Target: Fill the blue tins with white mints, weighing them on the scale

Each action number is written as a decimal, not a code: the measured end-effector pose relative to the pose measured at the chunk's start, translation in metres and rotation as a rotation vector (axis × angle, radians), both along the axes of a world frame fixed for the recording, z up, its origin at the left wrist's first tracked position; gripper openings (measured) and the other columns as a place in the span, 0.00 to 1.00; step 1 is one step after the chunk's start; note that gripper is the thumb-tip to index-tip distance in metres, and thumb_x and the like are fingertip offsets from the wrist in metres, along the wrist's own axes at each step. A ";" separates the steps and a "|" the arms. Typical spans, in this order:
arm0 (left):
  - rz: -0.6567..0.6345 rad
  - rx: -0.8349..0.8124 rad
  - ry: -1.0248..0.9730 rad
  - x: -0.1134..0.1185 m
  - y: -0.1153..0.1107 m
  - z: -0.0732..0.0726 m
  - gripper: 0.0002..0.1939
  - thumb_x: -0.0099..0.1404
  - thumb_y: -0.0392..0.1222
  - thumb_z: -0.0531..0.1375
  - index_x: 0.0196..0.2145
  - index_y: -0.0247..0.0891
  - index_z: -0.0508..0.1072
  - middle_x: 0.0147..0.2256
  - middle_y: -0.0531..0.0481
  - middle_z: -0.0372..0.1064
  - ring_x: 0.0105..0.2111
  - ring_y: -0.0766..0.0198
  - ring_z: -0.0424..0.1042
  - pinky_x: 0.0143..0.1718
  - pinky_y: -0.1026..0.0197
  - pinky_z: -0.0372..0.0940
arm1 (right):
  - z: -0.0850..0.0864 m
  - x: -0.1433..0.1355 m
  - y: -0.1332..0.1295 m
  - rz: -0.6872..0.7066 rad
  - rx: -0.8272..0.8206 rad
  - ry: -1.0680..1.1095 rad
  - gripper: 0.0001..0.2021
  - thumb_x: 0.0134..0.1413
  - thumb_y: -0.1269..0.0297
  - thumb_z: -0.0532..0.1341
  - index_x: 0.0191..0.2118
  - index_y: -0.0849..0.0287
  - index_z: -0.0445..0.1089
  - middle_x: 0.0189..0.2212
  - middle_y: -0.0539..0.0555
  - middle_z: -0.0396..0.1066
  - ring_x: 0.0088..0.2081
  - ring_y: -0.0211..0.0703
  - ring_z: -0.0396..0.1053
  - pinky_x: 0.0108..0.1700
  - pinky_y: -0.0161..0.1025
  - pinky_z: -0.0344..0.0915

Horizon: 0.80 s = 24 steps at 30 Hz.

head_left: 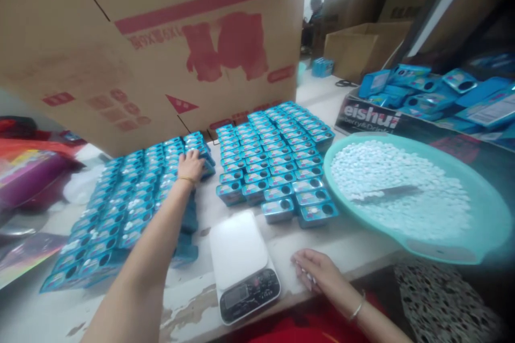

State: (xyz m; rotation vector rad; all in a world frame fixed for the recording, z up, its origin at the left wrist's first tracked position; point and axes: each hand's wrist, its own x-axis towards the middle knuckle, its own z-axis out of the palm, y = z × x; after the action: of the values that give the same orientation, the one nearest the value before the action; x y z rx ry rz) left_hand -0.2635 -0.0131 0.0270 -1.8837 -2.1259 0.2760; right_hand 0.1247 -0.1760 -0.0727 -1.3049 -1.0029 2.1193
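My left hand (pixel 191 167) reaches forward to the far right end of the left block of small blue tins (pixel 137 187). Its fingers curl down over a blue tin there, partly hiding it. Down by the table's front edge, my right hand (pixel 316 270) is closed around a few small white tablets (pixel 310 277), which show between the fingers. Between the two arms lies a white kitchen scale (pixel 239 249) with a black display panel and a bare top. White tablets also lie on many tins in the left block.
A second block of blue tins (pixel 277 158) stands in rows mid-table. Right of it, a turquoise basin (pixel 493 214) holds many white tablets and a flat scoop-like tool (pixel 386 193). Behind are a printed box (pixel 434 142) of blue tins and a tall cardboard carton (pixel 161 80).
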 end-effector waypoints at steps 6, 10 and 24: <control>-0.130 0.012 0.047 0.030 -0.079 0.064 0.16 0.65 0.49 0.49 0.35 0.37 0.72 0.41 0.42 0.66 0.39 0.54 0.68 0.41 0.54 0.60 | 0.005 0.003 0.000 -0.001 0.008 0.020 0.25 0.39 0.41 0.65 0.28 0.62 0.67 0.20 0.47 0.65 0.15 0.26 0.52 0.17 0.30 0.40; -0.274 -0.060 -0.092 0.078 -0.143 0.082 0.14 0.65 0.49 0.50 0.29 0.40 0.69 0.37 0.47 0.66 0.31 0.61 0.68 0.31 0.61 0.59 | 0.008 0.006 -0.001 0.007 0.018 0.015 0.23 0.40 0.44 0.66 0.29 0.63 0.68 0.21 0.48 0.65 0.17 0.27 0.54 0.18 0.30 0.41; -0.290 0.114 -0.490 0.132 -0.207 0.051 0.16 0.63 0.51 0.56 0.43 0.38 0.66 0.39 0.46 0.70 0.38 0.59 0.70 0.40 0.59 0.63 | -0.001 0.017 -0.003 -0.018 -0.010 0.036 0.17 0.44 0.52 0.68 0.32 0.61 0.71 0.24 0.51 0.68 0.20 0.30 0.58 0.19 0.29 0.48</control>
State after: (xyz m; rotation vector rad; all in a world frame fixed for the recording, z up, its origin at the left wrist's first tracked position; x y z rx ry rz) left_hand -0.1314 -0.2196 0.0783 -2.3305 -2.0390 -0.3989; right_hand 0.1413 -0.1792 -0.0741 -1.2718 -0.9633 2.1291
